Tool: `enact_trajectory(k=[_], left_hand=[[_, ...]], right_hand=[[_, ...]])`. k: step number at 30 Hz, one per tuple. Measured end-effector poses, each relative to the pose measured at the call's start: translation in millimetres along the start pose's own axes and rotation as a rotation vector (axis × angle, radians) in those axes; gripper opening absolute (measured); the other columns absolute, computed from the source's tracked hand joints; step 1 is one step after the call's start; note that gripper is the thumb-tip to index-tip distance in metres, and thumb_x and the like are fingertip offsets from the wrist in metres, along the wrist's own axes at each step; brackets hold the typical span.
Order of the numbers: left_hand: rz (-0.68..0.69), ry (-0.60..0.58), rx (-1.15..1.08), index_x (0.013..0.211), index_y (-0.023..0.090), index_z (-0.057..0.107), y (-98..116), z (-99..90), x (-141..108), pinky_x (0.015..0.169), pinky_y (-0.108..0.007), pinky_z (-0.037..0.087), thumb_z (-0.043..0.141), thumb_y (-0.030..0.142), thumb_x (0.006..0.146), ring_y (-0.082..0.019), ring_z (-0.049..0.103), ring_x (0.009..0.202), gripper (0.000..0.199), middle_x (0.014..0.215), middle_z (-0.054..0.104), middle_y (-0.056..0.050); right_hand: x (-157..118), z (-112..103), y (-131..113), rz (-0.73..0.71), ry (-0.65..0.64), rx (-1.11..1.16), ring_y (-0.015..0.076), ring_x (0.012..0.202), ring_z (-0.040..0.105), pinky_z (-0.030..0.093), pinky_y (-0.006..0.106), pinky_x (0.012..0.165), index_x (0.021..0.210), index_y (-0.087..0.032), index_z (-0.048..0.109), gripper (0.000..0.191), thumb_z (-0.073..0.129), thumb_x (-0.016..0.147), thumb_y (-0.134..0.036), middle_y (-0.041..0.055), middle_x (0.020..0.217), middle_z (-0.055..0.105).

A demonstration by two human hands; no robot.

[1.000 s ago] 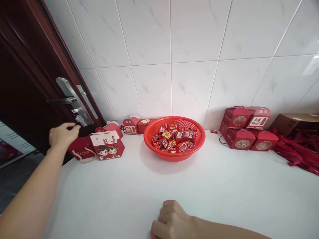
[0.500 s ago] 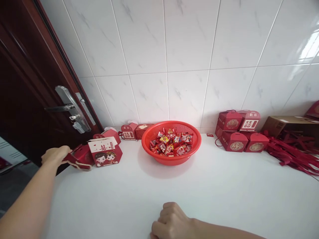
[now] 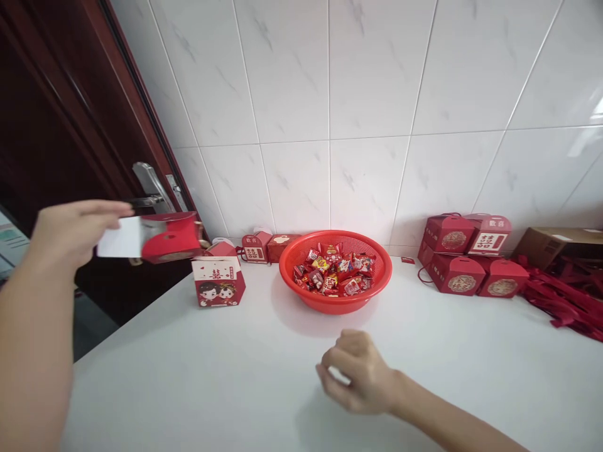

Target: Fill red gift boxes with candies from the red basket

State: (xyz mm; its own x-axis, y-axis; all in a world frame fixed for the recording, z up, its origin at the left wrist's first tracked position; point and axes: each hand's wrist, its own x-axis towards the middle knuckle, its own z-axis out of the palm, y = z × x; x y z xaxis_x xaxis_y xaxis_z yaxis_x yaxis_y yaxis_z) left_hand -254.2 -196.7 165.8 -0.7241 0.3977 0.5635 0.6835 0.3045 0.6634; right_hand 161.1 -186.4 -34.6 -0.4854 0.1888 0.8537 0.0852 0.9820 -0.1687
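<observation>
Tiled wall (image 3: 296, 69) at the back, dark door (image 3: 56, 113) on the left, then a white counter (image 3: 264, 389) with a red plastic basket (image 3: 334, 306) sitting near the wall. Left hand (image 3: 78, 232) has its fingers pinched on the white flap of a red box (image 3: 172, 238), held sideways in the air by the counter's far left corner, while the right hand (image 3: 362, 373) is over the counter, fingers curled narrow into a ring. Smallest stuff is the wrapped candies (image 3: 330, 270) piled in the basket.
</observation>
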Motion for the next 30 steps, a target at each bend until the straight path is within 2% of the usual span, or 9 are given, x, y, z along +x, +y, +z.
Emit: enact_trajectory(k=[3,5,8,10,12,16,20,25,30], left_hand=[[0.09,-0.361,-0.131,0.104,0.01,0.074,66.1,-9.0,-39.5,0.083,-0.036,0.052,0.06,0.039,0.074,-0.016,0.063,0.086,0.044,0.105,0.072,-0.001],[0.187,-0.529,-0.169,0.101,0.012,0.074,97.2,-6.0,-74.3,0.081,-0.039,0.052,0.061,0.033,0.07,-0.019,0.065,0.082,0.04,0.094,0.073,0.0],[0.365,-0.928,-0.257,0.094,0.019,0.074,118.3,11.8,-129.8,0.073,-0.036,0.055,0.059,0.03,0.067,-0.023,0.067,0.079,0.033,0.086,0.073,-0.001],[0.479,-1.078,-0.32,0.088,0.023,0.073,121.4,27.1,-164.4,0.077,-0.036,0.056,0.057,0.028,0.071,-0.024,0.068,0.087,0.024,0.094,0.074,-0.002],[0.592,-1.117,-0.393,0.079,0.023,0.071,120.7,41.3,-193.4,0.087,-0.034,0.055,0.054,0.024,0.074,-0.024,0.067,0.099,0.018,0.103,0.074,-0.002],[0.67,-1.232,-0.416,0.081,0.024,0.073,114.2,64.9,-227.8,0.085,-0.03,0.054,0.049,0.018,0.082,-0.021,0.067,0.099,0.024,0.108,0.073,-0.002],[0.68,-1.314,-0.461,0.084,0.023,0.076,102.9,88.4,-236.8,0.089,-0.03,0.053,0.048,0.015,0.087,-0.02,0.068,0.098,0.03,0.103,0.075,-0.003],[0.78,-1.34,-0.434,0.088,0.02,0.076,89.6,108.7,-241.1,0.092,-0.029,0.052,0.041,0.002,0.083,-0.017,0.068,0.1,0.04,0.107,0.074,-0.004],[0.932,-1.327,-0.407,0.092,0.02,0.072,84.8,112.7,-246.5,0.092,-0.027,0.05,0.037,-0.006,0.078,-0.016,0.066,0.101,0.046,0.109,0.072,-0.003]], right_hand=[[25.9,-39.9,1.5,0.109,0.098,0.043,0.0092,0.045,0.037,0.031,0.025,0.046,0.073,-0.023,0.049,0.02,0.05,0.091,-0.013,-0.0068,0.05,0.042],[36.0,-63.2,0.2,0.231,0.151,0.061,0.0084,0.044,0.038,0.031,0.023,0.043,0.078,-0.022,0.054,0.017,0.052,0.094,-0.016,-0.0064,0.052,0.045],[40.8,-88.2,-3.4,0.347,0.186,0.085,0.0096,0.049,0.045,0.037,0.023,0.044,0.091,-0.021,0.06,0.005,0.057,0.095,-0.022,-0.0042,0.059,0.052],[41.0,-99.7,-5.3,0.391,0.139,0.111,0.0104,0.053,0.048,0.041,0.023,0.048,0.099,-0.021,0.062,0.008,0.058,0.096,-0.026,-0.0037,0.061,0.054],[41.3,-108.2,-5.7,0.447,0.023,0.139,0.0099,0.053,0.046,0.041,0.023,0.049,0.102,-0.021,0.064,0.013,0.058,0.097,-0.031,-0.0044,0.06,0.052],[40.2,-112.8,-1.9,0.481,-0.326,0.206,0.0081,0.048,0.037,0.034,0.021,0.046,0.101,-0.021,0.07,0.02,0.055,0.099,-0.034,-0.0065,0.055,0.047],[33.7,-98.6,2.4,0.366,-0.581,0.158,0.0092,0.049,0.044,0.034,0.023,0.05,0.108,-0.023,0.071,0.021,0.053,0.1,-0.03,-0.0032,0.065,0.062],[32.1,-83.8,2.9,0.392,-0.818,-0.023,0.0126,0.055,0.047,0.033,0.026,0.056,0.121,-0.024,0.069,0.029,0.054,0.099,-0.035,-0.0002,0.07,0.062],[36.9,-83.7,0.6,0.39,-0.917,-0.069,0.0134,0.062,0.048,0.032,0.026,0.06,0.128,-0.025,0.064,0.033,0.053,0.099,-0.035,0.0018,0.082,0.06]])
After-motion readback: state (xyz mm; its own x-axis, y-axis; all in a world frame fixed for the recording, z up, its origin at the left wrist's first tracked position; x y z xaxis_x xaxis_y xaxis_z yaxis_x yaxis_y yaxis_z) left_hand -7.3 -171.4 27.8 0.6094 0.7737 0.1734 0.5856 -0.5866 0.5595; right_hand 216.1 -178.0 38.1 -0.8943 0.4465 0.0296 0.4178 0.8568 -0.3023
